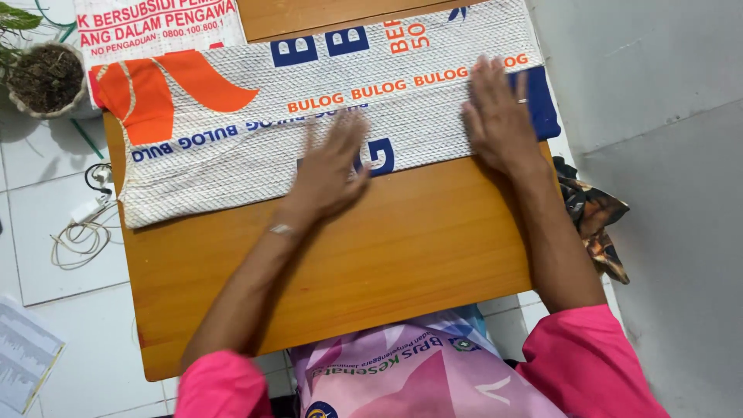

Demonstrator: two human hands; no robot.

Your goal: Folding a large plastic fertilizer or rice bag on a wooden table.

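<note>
While the folded woven sack (255, 147) lies flat across the far half of the bench (402, 248), I keep both palms down on it, and I judge that is to hold the fold flat and stop the stiff plastic weave from springing back up. It is white with orange and blue print, folded into a long band that runs from the left edge of the bench to the right.

My left hand (329, 166) rests near the middle of the band, at its near edge, fingers spread wide and blurred, so it looks to be sliding over the weave. My right hand (499, 116) lies flat toward the right end, fingers straight and close together, a ring on one of them. Neither hand grips anything; both are open and pressing.

Both forearms reach forward from my pink sleeves, the left angled inward across the bare wood, the right running almost straight along the right edge of the bench.

A second printed sack (155, 27) lies beyond the first at the far left. On the tiled floor to the left stand a potted plant (46, 77) and a coil of white cable (81, 228), with some paper (23, 356) nearer me. A patterned cloth (596, 224) hangs just off the right edge of the bench.
</note>
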